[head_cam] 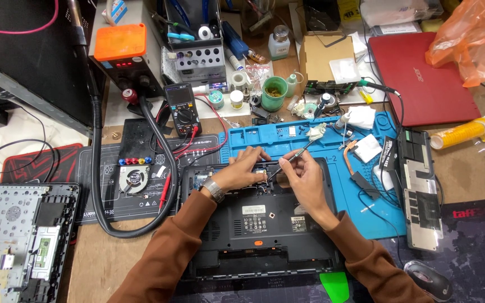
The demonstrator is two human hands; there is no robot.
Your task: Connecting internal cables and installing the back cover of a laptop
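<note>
Right hand (304,171) pinches slim, light black-handled screwdriver (292,157) mid-shaft; left hand (242,171) lies curled, empty, steadying rigid, fragile upturned black plastic laptop base (259,235).

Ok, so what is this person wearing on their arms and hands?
Both arms are covered by long rust-brown sleeves that end at the wrists. The left hand is bare, with a silver metal-link wristwatch showing just past the cuff. The right hand is bare too, with no watch, ring or glove visible.
</note>
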